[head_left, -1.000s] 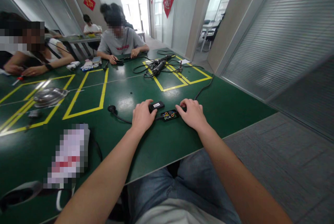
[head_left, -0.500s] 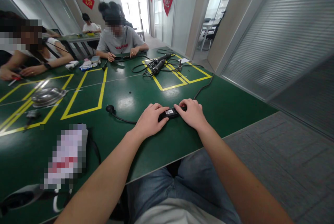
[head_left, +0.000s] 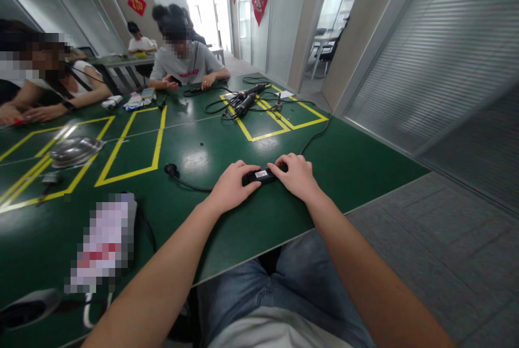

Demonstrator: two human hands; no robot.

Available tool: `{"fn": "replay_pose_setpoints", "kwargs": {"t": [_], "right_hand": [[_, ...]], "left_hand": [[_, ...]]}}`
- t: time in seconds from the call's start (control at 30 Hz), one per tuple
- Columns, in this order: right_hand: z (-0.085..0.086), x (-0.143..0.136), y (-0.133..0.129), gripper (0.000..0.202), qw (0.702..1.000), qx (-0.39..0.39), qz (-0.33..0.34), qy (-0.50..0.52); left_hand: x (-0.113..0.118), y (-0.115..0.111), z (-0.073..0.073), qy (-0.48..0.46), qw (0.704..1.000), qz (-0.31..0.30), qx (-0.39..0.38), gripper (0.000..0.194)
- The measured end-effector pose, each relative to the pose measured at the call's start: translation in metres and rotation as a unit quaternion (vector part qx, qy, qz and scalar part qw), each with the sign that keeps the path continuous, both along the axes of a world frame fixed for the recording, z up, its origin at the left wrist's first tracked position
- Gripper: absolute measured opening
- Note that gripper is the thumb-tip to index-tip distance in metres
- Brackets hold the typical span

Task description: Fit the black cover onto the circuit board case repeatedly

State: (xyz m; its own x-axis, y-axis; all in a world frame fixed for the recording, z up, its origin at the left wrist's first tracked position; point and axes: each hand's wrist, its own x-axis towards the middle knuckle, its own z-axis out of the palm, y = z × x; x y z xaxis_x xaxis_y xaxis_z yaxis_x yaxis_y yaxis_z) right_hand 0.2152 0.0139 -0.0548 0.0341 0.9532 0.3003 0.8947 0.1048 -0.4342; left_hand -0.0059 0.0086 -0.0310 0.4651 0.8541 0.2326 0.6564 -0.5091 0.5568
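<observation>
A small black box with a white label [head_left: 261, 174] lies between my hands on the green table [head_left: 243, 229]. My left hand [head_left: 233, 186] grips its left end, thumb and fingers on either side. At its right end, my right hand [head_left: 298, 175] is closed on the box, the fingertips partly hidden. A cable runs left from under my left hand to a black plug [head_left: 171, 170]. Another cable [head_left: 316, 136] leads away beyond my right hand toward the table's far right edge.
Black tools with tangled cables [head_left: 245, 104] lie inside yellow tape outlines. On the left are a metal bowl-like object [head_left: 76, 151] and a blurred-out pale item [head_left: 103, 240]. Two people sit across the table, their hands at its far side.
The black box has shifted slightly left between my hands, its label with it. Across the table, a person's hand has lifted and holds a dark object.
</observation>
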Motion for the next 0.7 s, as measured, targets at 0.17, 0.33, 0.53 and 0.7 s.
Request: {"fn": "replay_pose_setpoints", "kwargs": {"t": [0.17,0.33,0.53,0.7], "right_hand": [[0.0016,0.0022,-0.0012,0.040,0.999,-0.009,-0.001,-0.039],[0.0039,0.0012,-0.0028,0.035,0.998,-0.009,-0.006,-0.056],[0.0030,-0.0012,-0.0032,0.036,0.998,0.004,0.000,-0.056],[-0.0005,-0.0005,-0.0016,0.039,0.999,0.018,0.007,-0.046]], "left_hand": [[0.0007,0.0035,-0.0019,-0.082,0.994,0.067,-0.023,0.038],[-0.0041,0.0062,0.0029,-0.003,0.973,0.229,-0.009,0.017],[-0.0061,0.0025,0.0046,0.087,0.970,0.219,0.056,0.010],[-0.0051,-0.0020,0.0077,0.148,0.973,0.161,0.068,0.035]]}}
